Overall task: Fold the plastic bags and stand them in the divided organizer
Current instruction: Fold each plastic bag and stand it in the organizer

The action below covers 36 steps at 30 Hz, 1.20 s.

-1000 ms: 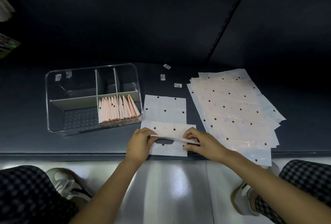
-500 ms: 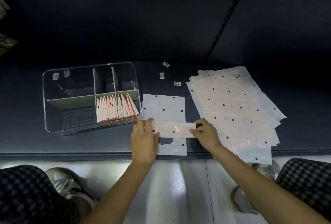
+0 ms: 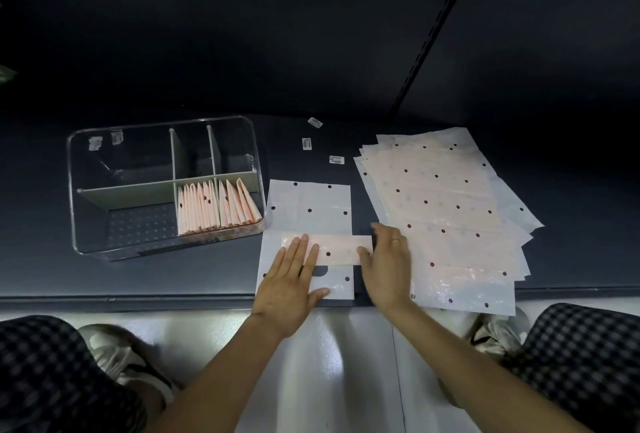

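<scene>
We see a dark tabletop [image 3: 145, 280] from above, with the person seated at its 6 o'clock edge. At the centre lies a white dotted bag [image 3: 308, 204], spread flat. Across its near half lies a pink folded strip [image 3: 337, 249], running from 9 to 3 o'clock. The left hand [image 3: 291, 280] lies flat with straight fingers, pressing the strip's 9 o'clock end; its grip is released. The right hand [image 3: 388, 259] rests with extended fingers against the strip's 3 o'clock end, thumb touching the strip, grip likewise released and grasping nothing.

At 9 o'clock of the bag, just beside it, stands a clear organizer [image 3: 79, 197] with pale dividers. We note folded pink bags [image 3: 214, 210] standing upright in its compartment nearest the bag at the near side.

At 3 o'clock lies a fanned stack of flat bags [image 3: 450, 210], under the right hand's outer edge. Three small labels [image 3: 336, 159] lie at 12 o'clock of the white bag, apart from it.

Checked trouser legs [image 3: 588, 356] and a shoe [image 3: 114, 360] show at 6 o'clock, below the tabletop.
</scene>
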Each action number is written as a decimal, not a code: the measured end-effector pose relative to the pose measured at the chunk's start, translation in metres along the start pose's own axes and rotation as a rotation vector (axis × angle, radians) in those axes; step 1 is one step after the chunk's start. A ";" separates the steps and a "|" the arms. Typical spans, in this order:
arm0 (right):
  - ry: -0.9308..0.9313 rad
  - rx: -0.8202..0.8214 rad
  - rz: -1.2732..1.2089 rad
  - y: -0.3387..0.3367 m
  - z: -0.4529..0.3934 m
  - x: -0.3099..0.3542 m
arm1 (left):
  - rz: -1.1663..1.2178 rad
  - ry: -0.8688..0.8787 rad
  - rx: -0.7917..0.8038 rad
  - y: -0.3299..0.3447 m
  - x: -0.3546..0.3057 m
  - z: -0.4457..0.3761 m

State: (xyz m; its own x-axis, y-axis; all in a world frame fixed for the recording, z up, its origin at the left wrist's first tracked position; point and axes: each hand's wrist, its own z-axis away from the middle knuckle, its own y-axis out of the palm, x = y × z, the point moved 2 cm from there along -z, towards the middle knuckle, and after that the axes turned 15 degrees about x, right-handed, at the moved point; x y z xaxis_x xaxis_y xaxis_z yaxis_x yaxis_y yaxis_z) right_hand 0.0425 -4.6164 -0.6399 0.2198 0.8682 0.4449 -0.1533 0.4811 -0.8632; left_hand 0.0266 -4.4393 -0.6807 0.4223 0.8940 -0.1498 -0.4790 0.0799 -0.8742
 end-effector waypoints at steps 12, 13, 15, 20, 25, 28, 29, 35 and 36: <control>-0.324 0.440 0.293 0.041 0.010 0.003 | 0.006 0.019 0.018 0.001 0.002 -0.001; -0.299 0.428 0.311 0.038 0.012 -0.006 | 0.013 0.019 0.013 0.001 0.003 -0.001; -0.244 0.411 0.317 0.031 0.013 -0.017 | 0.023 0.023 0.005 0.002 0.003 -0.002; -0.206 0.231 0.114 0.004 -0.008 -0.008 | 0.047 0.037 -0.006 0.003 0.005 -0.003; -0.075 0.329 0.162 -0.011 -0.042 0.003 | 0.122 0.075 -0.004 0.002 0.009 -0.003; -0.020 0.432 0.182 -0.014 -0.049 0.006 | 0.151 0.085 -0.014 0.000 0.011 -0.004; -0.017 0.459 0.227 -0.014 -0.050 0.007 | 0.165 0.091 -0.017 -0.002 0.012 -0.004; -0.065 0.525 0.394 -0.019 -0.047 0.010 | 0.178 0.100 -0.097 -0.015 0.010 0.002; -0.069 0.525 0.396 -0.020 -0.044 0.010 | 0.192 0.117 -0.125 -0.018 0.007 0.004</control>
State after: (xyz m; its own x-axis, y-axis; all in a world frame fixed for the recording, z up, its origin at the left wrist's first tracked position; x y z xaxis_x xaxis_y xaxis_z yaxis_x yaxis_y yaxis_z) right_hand 0.0898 -4.6224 -0.6286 -0.0098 0.9891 0.1470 -0.6631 0.1036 -0.7413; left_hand 0.0354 -4.4327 -0.6639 0.4225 0.8296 -0.3651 -0.4634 -0.1485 -0.8736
